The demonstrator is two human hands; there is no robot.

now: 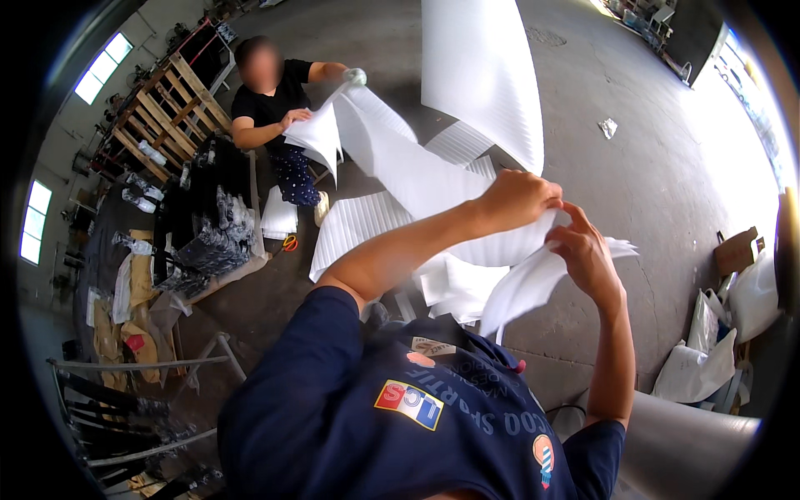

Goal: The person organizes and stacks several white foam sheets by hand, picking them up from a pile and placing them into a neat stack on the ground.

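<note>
A long white foam sheet (417, 179) stretches from my hands toward a co-worker. My left hand (521, 200) is closed on its near end, knuckles up. Close beside it, my right hand (581, 250) pinches a white foam piece (525, 292) that hangs down in front of my chest; whether this is part of the long sheet I cannot tell. The fingertips of both hands almost meet. At the far end, the seated co-worker (271, 104) grips white foam with both hands. More folded white foam (467, 283) lies below my arms.
A large white foam sheet (483, 75) hangs or lies beyond my hands. Orange-handled scissors (289, 243) and stacked foam pieces (279, 214) are near the co-worker. Wrapped black goods (208, 225) and a wooden pallet (179, 112) stand left. White bags (700, 367) lie right.
</note>
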